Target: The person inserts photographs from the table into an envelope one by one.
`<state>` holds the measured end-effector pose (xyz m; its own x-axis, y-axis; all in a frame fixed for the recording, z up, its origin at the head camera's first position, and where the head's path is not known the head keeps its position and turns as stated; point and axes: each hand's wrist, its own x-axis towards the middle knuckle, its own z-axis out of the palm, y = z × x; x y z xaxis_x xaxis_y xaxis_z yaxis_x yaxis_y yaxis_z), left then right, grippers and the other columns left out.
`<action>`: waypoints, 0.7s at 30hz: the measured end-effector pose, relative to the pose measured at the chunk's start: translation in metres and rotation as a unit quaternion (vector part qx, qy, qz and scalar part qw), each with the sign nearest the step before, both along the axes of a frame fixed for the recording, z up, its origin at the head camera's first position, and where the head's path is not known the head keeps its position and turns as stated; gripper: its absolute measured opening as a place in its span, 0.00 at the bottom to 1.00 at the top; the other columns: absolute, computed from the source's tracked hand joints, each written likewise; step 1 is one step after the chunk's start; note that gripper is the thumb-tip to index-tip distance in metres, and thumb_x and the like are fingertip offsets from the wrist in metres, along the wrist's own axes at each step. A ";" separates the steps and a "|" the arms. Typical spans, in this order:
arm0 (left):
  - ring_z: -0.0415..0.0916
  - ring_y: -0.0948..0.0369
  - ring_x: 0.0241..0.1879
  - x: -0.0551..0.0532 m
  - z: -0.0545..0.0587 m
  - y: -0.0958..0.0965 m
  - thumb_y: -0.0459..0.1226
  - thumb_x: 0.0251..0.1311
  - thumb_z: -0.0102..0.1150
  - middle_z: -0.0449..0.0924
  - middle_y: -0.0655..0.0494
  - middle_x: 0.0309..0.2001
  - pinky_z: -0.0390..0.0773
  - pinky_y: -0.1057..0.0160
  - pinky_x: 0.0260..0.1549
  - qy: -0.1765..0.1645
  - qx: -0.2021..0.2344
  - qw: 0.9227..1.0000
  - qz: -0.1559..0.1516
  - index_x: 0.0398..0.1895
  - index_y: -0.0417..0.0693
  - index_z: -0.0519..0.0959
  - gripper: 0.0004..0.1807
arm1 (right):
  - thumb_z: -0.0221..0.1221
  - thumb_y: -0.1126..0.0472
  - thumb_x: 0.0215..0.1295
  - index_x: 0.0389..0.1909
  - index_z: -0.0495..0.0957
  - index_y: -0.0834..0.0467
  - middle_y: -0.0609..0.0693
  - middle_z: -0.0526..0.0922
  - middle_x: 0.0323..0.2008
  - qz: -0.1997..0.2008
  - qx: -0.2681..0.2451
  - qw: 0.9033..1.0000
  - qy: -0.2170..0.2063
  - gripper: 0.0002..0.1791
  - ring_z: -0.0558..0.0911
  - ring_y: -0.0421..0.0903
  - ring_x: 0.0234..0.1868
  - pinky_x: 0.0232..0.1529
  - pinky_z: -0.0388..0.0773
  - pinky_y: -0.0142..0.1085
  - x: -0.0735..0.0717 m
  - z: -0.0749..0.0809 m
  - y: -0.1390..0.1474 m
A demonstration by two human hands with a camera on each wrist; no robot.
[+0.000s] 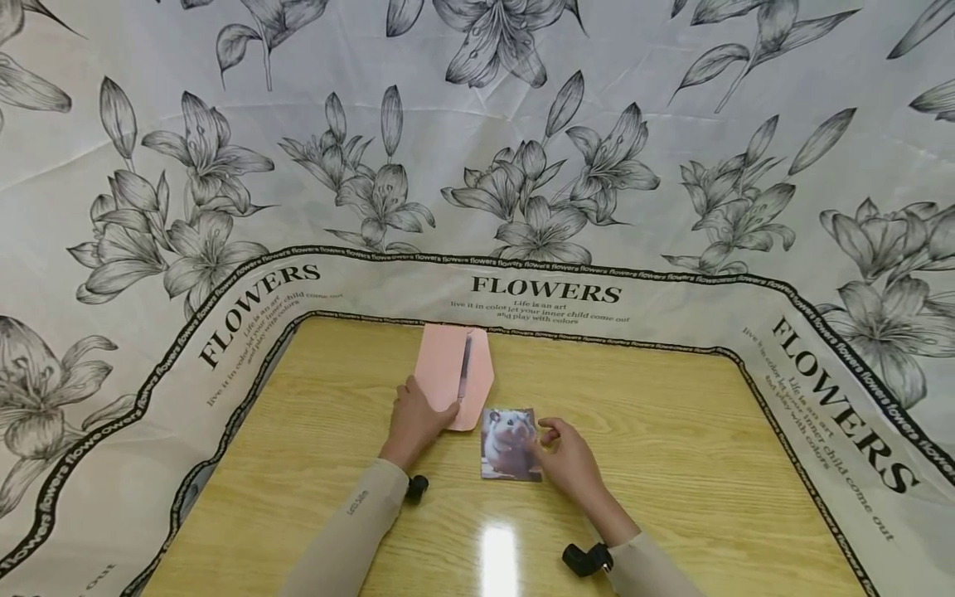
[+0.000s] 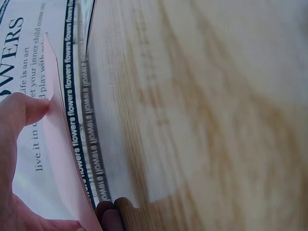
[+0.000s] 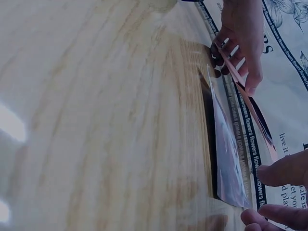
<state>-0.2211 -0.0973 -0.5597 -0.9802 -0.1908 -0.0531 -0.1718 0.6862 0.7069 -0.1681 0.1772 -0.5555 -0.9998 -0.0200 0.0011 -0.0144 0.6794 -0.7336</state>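
A pink envelope (image 1: pixel 440 365) lies at the back of the table with its flap spread to the right. A dark strip (image 1: pixel 466 365), perhaps a picture's edge, shows along its opening. My left hand (image 1: pixel 419 421) grips its near end, thumb on top and fingers at the edge and underneath. To the right and nearer sits a hamster picture card (image 1: pixel 507 448), its surface tilted or bowed in the right wrist view. My right hand (image 1: pixel 570 460) is at the card's right edge; the thumb (image 3: pixel 284 169) stands apart from the fingers (image 3: pixel 276 216), which are by the card's corner.
The wooden table (image 1: pixel 642 398) has a glossy top with a bright reflection near the front. A flower-printed cloth (image 1: pixel 552 207) stands up around its back and sides. A black wrist device (image 1: pixel 588 559) sits at the right wrist, another black device (image 1: pixel 417 488) at the left.
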 end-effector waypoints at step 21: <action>0.77 0.40 0.50 -0.001 -0.004 0.000 0.59 0.58 0.76 0.70 0.30 0.57 0.81 0.41 0.54 0.016 -0.016 1.000 -0.004 0.73 0.30 0.59 0.56 | 0.79 0.46 0.58 0.58 0.82 0.63 0.54 0.81 0.44 0.008 0.112 0.993 0.021 0.35 0.80 0.53 0.45 0.48 0.76 0.55 0.021 -0.004 0.003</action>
